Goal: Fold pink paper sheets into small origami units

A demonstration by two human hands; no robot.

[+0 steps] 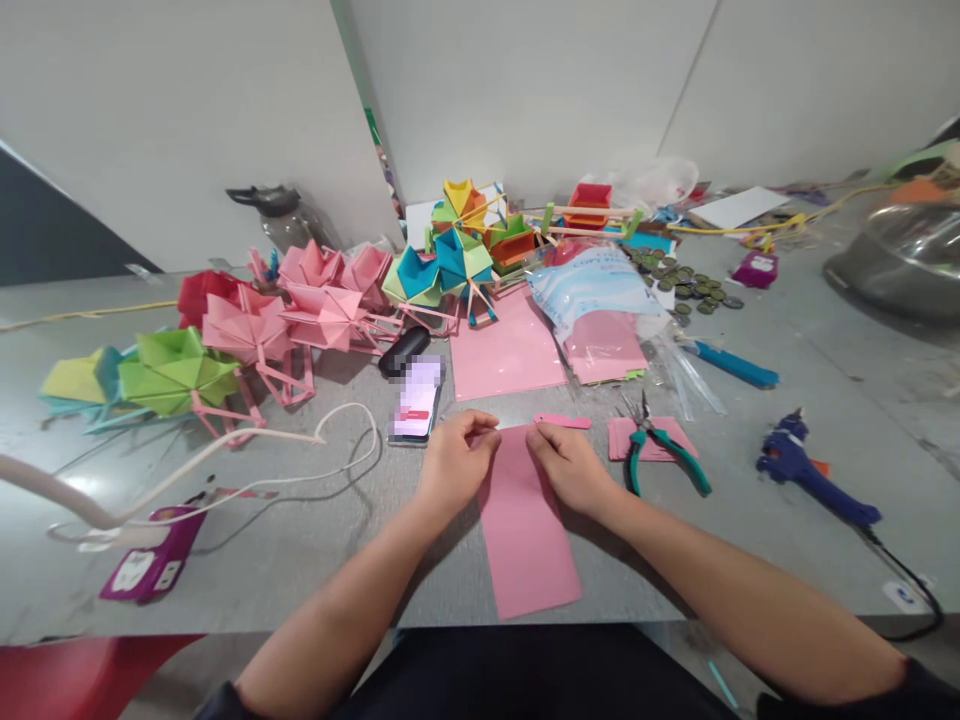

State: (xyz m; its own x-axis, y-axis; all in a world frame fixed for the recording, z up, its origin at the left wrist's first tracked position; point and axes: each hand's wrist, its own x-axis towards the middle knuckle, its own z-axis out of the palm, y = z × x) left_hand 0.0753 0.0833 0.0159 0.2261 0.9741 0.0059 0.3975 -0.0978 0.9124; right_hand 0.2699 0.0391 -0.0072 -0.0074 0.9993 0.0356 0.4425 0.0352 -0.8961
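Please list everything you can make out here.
Paper strip: one, pink, centre front
Large paper: count unclear, pink, beyond the strip
Plastic pack: one, pale blue, centre back
Slim stick: one, pink, beyond strip
Pliers: one, teal, right of strip
Small papers: several, pink, under pliers
Paper models: many, mixed colours, back left to centre
Phone: one, pale screen, centre left
Case: one, black, behind phone
Glue gun: one, blue, right
Long tool: one, blue, centre right
Discs: many, dark, back right
Metal bowl: one, silver, far right
Bottle: one, grey, back left
Boxes: two, purple, front left, back right
Chair: one, red, lower left
Table: one, grey, beneath
Left hand: one, bare, on strip
Right hand: one, bare, on strip
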